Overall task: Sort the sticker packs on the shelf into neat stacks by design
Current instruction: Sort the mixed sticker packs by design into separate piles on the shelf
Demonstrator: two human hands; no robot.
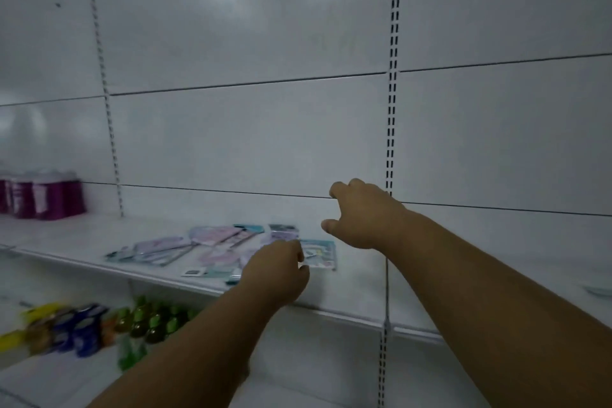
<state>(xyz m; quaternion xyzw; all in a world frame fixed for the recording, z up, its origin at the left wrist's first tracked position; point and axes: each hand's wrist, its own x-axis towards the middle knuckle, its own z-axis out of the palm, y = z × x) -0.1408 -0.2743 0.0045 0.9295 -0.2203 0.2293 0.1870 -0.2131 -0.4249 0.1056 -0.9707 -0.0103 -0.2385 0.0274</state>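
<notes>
Sticker packs lie scattered across the white shelf, lower centre of the frame, overlapping in a loose fan, not yet stacked. Left hand sits at the near edge of a teal-bordered pack, fingers curled at its corner; looks like a pinch, though blur hides the actual contact. Right hand hovers above and just right of the packs, fingers loosely curled, gripping nothing. Judgement: packs are thin, light, flexible, in slick film; likely to slide over each other, so best taken by an edge or corner. Designs are too blurred to separate. Purple items at far left and bottles lower left are smeared; another object is cut off at the right edge.
</notes>
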